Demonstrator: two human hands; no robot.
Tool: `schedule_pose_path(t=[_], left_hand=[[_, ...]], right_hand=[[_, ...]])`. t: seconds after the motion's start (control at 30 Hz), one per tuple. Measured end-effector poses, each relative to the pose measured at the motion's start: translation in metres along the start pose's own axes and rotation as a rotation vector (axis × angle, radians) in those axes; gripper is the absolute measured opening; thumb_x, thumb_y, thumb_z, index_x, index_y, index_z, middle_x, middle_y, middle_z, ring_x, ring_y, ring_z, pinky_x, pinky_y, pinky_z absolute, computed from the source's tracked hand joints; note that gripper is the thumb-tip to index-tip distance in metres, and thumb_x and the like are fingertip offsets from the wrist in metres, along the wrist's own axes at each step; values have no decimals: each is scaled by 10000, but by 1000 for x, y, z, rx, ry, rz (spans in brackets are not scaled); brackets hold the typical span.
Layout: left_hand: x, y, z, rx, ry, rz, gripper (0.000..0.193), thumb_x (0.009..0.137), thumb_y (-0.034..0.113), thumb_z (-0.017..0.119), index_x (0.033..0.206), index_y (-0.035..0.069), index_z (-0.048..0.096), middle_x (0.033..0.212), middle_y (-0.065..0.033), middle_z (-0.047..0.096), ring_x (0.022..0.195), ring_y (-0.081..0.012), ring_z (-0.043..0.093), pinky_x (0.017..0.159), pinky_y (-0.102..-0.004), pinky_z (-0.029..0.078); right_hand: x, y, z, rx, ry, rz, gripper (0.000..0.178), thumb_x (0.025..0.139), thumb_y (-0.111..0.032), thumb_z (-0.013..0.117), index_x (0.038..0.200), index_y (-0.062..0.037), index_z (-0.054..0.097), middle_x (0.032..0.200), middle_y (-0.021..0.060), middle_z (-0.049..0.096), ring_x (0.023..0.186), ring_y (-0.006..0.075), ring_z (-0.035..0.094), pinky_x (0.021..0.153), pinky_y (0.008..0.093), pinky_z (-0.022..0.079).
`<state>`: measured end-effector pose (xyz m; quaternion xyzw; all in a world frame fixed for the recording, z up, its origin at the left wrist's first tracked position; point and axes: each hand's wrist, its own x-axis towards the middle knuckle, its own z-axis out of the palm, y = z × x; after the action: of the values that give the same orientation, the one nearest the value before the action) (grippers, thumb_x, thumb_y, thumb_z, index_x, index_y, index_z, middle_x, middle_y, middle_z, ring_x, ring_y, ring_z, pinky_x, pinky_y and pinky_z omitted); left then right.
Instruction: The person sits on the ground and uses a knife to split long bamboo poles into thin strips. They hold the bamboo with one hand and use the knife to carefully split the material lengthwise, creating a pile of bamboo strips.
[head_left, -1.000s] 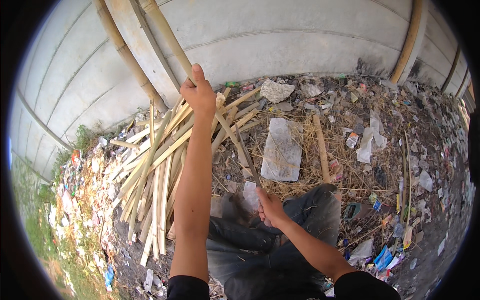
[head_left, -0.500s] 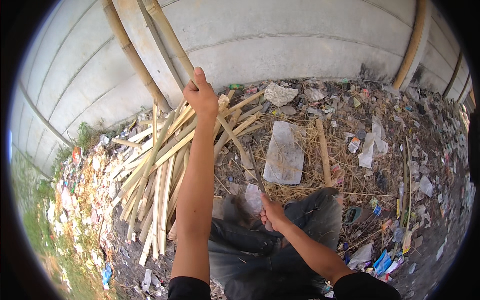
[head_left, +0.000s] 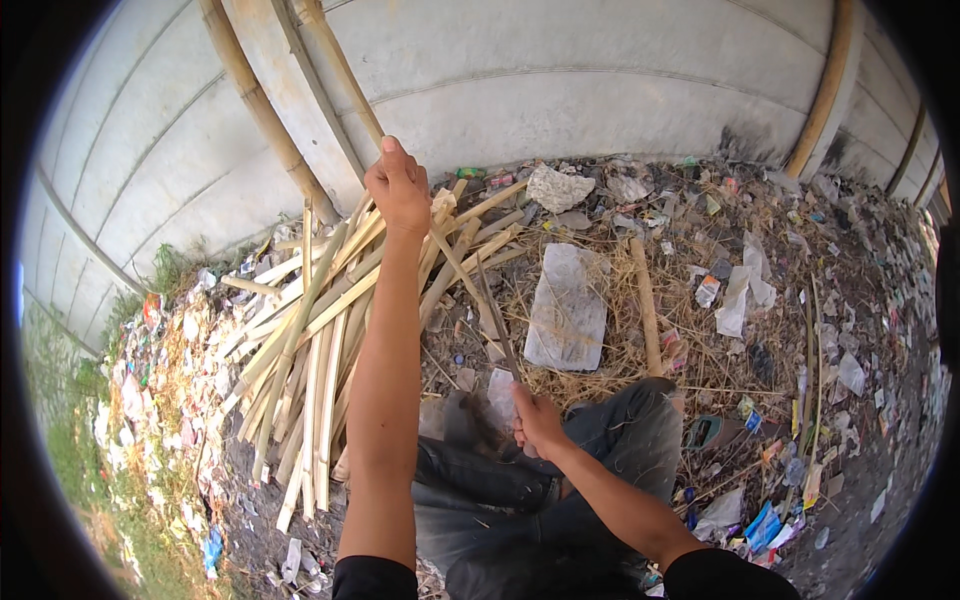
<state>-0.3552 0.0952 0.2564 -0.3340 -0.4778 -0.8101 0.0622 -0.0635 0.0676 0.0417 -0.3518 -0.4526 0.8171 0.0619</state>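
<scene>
My left hand (head_left: 399, 190), reaching out at the far left of centre, is closed round a long bamboo strip (head_left: 348, 75). The strip slants from the wall at the top, through the fist, down toward the right. My right hand (head_left: 540, 424), low and near my lap, grips a long-bladed knife (head_left: 501, 335). Its narrow dark blade points up and slightly left, close beside the strip's lower end; whether they touch I cannot tell. Under and beside my left forearm lies a heap of split bamboo strips (head_left: 325, 350).
A pale flat stone block (head_left: 567, 310) lies right of the blade, with a bamboo piece (head_left: 645, 305) beyond it on straw. A rough rock (head_left: 560, 188) sits near the grey wall (head_left: 600, 105). Bamboo poles (head_left: 265, 110) lean there. Litter covers the ground around my bent legs (head_left: 610, 440).
My right hand and the knife have shifted slightly up and left, the blade tip now higher along the strip. My left hand has moved a little left with the strip, still closed on it.
</scene>
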Motion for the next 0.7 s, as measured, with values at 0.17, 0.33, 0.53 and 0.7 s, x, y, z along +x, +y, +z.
schedule_pose_path(t=[0.17,0.33,0.53,0.7], left_hand=[[-3,1,-4,-70,-25,-34,622,1011,573,551,615,144,338,507,35,298,391,-86,295,365,-277,223],[3,-1,-6,-89,-63,-41,634,999,595,557,614,141,339,518,29,305,398,-86,290,372,-279,223],[4,-6,0,-79,-114,-36,648,1022,632,446,625,135,324,542,12,290,408,-110,265,385,-279,224],[-2,-9,-9,-176,-80,-51,614,1018,560,549,624,149,319,551,46,281,456,-77,221,422,-273,187]], right_hand=[[-19,-55,6,57,25,-105,608,952,-652,595,781,-73,525,589,-5,462,437,116,447,438,297,409],[-45,-85,29,301,-99,-688,505,1072,-445,477,761,-49,499,583,11,472,470,115,489,453,289,399],[4,19,-17,-115,0,7,553,1002,-580,562,784,-75,497,604,11,478,474,105,479,445,296,399],[-22,-61,6,128,59,-193,589,1000,-609,538,761,-73,495,589,11,466,467,111,468,449,296,399]])
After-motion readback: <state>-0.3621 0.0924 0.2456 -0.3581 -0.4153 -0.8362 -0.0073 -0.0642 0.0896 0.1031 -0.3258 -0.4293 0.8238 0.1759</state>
